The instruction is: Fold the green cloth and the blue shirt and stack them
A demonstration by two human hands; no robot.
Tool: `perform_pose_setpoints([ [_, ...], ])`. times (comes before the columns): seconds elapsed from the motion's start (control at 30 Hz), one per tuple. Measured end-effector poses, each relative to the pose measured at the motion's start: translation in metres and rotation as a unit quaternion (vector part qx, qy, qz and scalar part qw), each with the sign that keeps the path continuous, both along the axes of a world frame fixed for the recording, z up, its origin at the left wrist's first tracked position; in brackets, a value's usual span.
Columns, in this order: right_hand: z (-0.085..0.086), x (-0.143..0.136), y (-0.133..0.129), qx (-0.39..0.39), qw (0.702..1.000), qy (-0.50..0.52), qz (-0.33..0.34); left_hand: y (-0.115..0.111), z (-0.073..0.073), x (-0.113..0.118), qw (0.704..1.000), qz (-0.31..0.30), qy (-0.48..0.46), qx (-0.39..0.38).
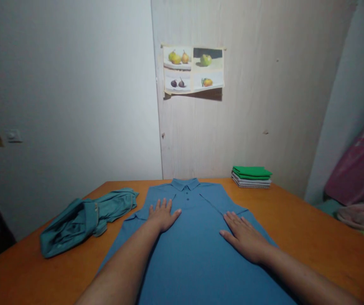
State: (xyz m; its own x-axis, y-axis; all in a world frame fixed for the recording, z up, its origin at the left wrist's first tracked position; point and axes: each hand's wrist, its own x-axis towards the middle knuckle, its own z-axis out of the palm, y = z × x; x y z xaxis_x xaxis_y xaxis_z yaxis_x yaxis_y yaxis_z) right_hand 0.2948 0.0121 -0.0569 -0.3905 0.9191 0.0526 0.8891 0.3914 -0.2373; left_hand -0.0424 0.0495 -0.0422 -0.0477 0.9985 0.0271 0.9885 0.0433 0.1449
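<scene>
A blue polo shirt (194,245) lies spread face up, its collar at the far end and its lower part running out of view at the bottom. My left hand (162,216) rests flat on the left side of its chest, fingers apart. On the right side, my right hand (244,237) also presses flat on the fabric near the sleeve, thumb spread from the fingers. Neither hand grips anything. Small creases show beside both hands, and the sleeves look tucked or bunched near the sides.
The shirt lies on an orange-brown table (312,237). Crumpled teal trousers (86,216) lie at the left. A folded stack of green and grey cloth (252,177) sits at the back right. Behind stands a wall with a fruit picture (194,70). Pink fabric (353,169) is at far right.
</scene>
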Motion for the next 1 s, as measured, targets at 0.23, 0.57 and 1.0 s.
perform_pose_setpoints([
  [0.23,-0.004,0.001,0.003,0.006,1.0,-0.003,-0.004,-0.009,0.008,-0.015,1.0,-0.003,-0.01,0.027],
  [0.57,-0.005,0.001,0.003,0.017,1.0,0.006,-0.004,-0.05,0.005,-0.064,0.999,0.025,0.015,0.018],
  [1.0,-0.003,0.0,0.007,0.005,1.0,0.006,0.005,-0.065,0.004,-0.067,0.997,0.023,-0.027,0.07],
])
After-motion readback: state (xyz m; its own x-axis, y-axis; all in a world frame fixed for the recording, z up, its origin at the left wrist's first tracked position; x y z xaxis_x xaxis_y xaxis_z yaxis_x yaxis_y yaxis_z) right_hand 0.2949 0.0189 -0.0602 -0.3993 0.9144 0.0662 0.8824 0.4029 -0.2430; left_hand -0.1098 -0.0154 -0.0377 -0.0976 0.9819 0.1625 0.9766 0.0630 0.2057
